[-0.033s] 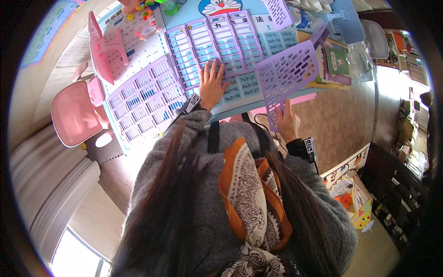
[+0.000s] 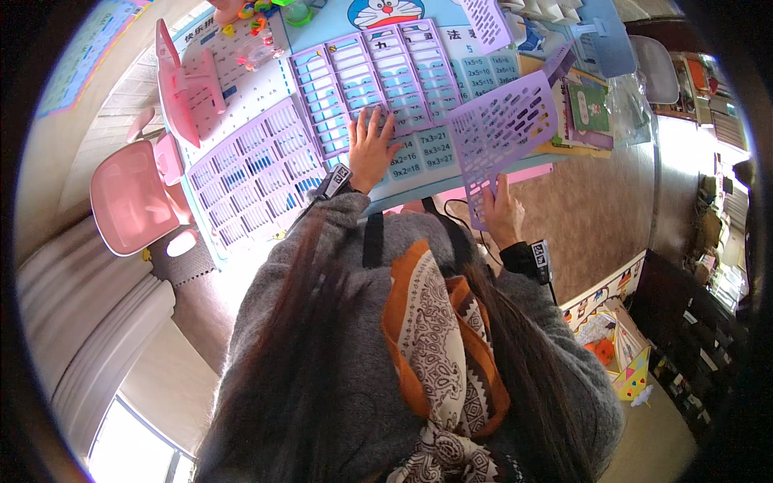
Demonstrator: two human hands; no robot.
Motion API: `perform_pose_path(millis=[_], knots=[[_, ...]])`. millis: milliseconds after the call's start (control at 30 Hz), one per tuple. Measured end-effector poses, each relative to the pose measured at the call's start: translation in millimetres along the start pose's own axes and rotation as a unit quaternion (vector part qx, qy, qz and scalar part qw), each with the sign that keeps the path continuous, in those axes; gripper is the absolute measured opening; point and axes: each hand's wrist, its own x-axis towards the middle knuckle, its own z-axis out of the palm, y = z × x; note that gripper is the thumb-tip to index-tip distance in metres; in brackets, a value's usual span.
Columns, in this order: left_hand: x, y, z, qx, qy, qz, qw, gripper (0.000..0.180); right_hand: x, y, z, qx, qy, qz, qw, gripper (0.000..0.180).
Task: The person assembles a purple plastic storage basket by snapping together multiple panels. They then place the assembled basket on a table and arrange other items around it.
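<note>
My left hand lies with its fingers spread on the lower part of a purple grid frame, whose columns of long openings show the light blue tabletop beneath. In my right hand, the fingers and thumb are closed on the near end of a purple panel pierced with rounded slots. This panel slants up to the right, across the table's near edge and beside the grid frame. Left of the frame lies another purple slotted panel, reaching the table's left edge.
The blue table bears printed sums. A pink stand and small colourful toys sit at the far left. Booklets, a clear plastic bag and a blue bin are at the right. A pink chair stands left.
</note>
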Motion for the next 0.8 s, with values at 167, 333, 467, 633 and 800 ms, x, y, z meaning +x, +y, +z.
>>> perform_pose_path(millis=[167, 333, 467, 633, 800], knots=[[11, -15, 0, 0.029, 0.004, 0.097, 0.995, 0.041, 5, 1, -4, 0.028, 0.036, -0.040, 0.998, 0.037], [36, -15, -43, 0.052, 0.078, 0.173, 0.980, 0.031, 12, -2, -21, 0.124, 0.123, -0.033, 0.984, 0.035], [60, -8, -116, -0.130, 0.281, 0.065, 0.949, 0.026, 20, -15, -51, 0.336, 0.218, -0.049, 0.915, 0.026], [65, 7, -155, -0.530, 0.422, -0.168, 0.716, 0.022, 24, -30, -71, 0.348, 0.210, -0.067, 0.911, 0.021], [51, 13, -107, -0.707, 0.355, -0.299, 0.534, 0.018, 25, -30, -54, 0.353, 0.161, -0.065, 0.919, 0.022]])
